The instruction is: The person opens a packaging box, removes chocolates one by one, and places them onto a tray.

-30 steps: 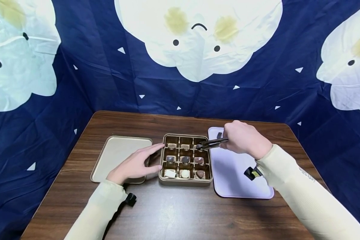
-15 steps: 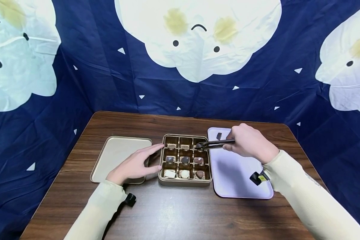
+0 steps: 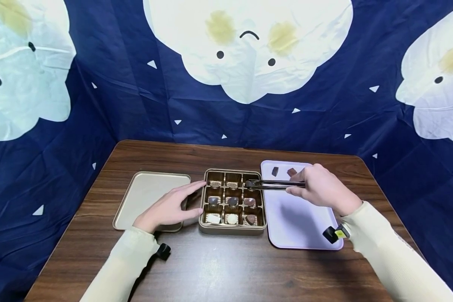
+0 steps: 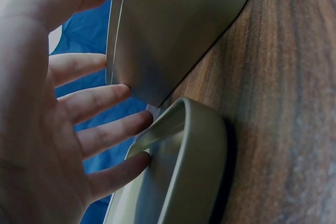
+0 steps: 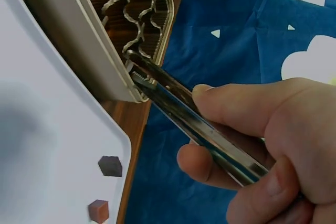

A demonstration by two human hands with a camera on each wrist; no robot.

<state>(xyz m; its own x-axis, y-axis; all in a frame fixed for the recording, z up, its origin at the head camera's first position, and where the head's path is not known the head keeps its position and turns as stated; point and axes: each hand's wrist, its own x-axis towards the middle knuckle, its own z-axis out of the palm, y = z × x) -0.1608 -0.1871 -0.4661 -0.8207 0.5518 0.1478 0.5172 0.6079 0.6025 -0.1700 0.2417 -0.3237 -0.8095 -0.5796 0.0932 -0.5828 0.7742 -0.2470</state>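
My right hand [image 3: 321, 188] grips metal tongs [image 3: 277, 182], whose tips sit in the back right compartment of a gold chocolate box [image 3: 232, 230]. A dark chocolate [image 3: 249, 183] shows at the tips; I cannot tell whether they still pinch it. Fingers extended and spread, my left hand [image 3: 173, 205] touches the box's left side. The middle row holds two dark chocolates and a brown one [image 3: 249, 202]. In front lie a white bar-shaped piece [image 3: 213, 218], a round white one [image 3: 232, 219] and a brown one [image 3: 251, 219].
To the right, a lilac tray [image 3: 287, 235] carries a dark chocolate [image 5: 110, 166] and a reddish-brown one [image 5: 98, 211] at its back. A shallow gold lid [image 3: 147, 193] lies left of the box, partly under my left hand. Behind the wooden table [image 3: 219, 272] hangs a blue cloth [image 3: 200, 113].
My right hand has drawn right and slightly toward me, and the tongs now lie nearly level. More of the tray's two chocolates is uncovered. My left hand has stayed put.
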